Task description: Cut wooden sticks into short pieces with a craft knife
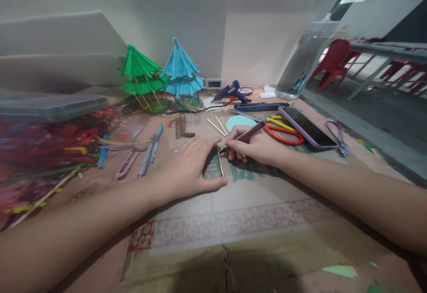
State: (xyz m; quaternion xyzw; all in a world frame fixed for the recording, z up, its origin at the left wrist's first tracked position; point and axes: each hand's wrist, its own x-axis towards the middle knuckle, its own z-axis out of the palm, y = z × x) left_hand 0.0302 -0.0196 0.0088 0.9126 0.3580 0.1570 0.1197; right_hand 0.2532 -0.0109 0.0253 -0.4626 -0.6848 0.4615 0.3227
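Note:
My left hand (190, 166) spans a short thin wooden stick (220, 165), its forefinger at the far end and its thumb at the near end. Closed around a brown marker (247, 136) is my right hand (245, 144), with the marker's tip at the stick's upper part. The stick lies on a printed cardboard sheet (260, 190). Beyond my left hand are several brown-coloured sticks (180, 126) in a row and the brown marker cap (189, 135). Two pale, uncoloured sticks (216, 126) lie near a light blue paper piece (238, 123).
Green (138, 68) and blue (182, 68) tiered paper-roofed models stand at the back, beside a small clock (214, 83) and a glue gun (230, 91). Red-handled scissors (283, 134) and a phone (307, 126) lie right. Pens, a utility knife (127, 165) and colourful scraps (43, 150) are left.

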